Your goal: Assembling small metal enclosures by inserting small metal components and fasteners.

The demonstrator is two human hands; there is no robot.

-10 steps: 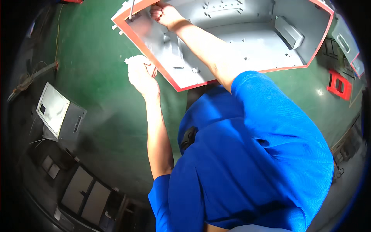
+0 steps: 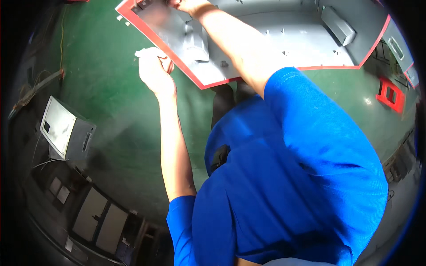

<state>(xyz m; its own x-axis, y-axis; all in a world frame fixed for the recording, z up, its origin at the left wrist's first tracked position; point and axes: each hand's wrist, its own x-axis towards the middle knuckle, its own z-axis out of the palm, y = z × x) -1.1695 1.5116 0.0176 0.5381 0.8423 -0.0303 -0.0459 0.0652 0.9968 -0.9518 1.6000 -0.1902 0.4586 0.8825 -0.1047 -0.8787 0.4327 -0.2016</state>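
A large grey metal housing (image 2: pixel 284 42) with a red rim lies open in front of me. My right hand (image 2: pixel 191 6) reaches inside its far left part, partly cut off by the picture's upper edge. The fingers look curled, and what they hold, if anything, cannot be made out. Beside the left rim, outside the housing, is my left hand (image 2: pixel 156 73), closed with bent fingers. A small white piece (image 2: pixel 140 53) sticks out from it. Inside the housing are a raised bracket (image 2: pixel 195 46) on the left and a box-shaped bracket (image 2: pixel 338 25) on the right.
On the green floor (image 2: pixel 120 111) stands a grey and white cabinet (image 2: pixel 57 126) at the left. A red stool (image 2: pixel 390 95) is at the right, near another grey panel (image 2: pixel 396 48). Two small white tabs (image 2: pixel 120 17) stick out from the housing's left rim.
The housing and both hands sit higher in the picture. My right hand is now partly out of view at the top. My left hand stays closed beside the left rim.
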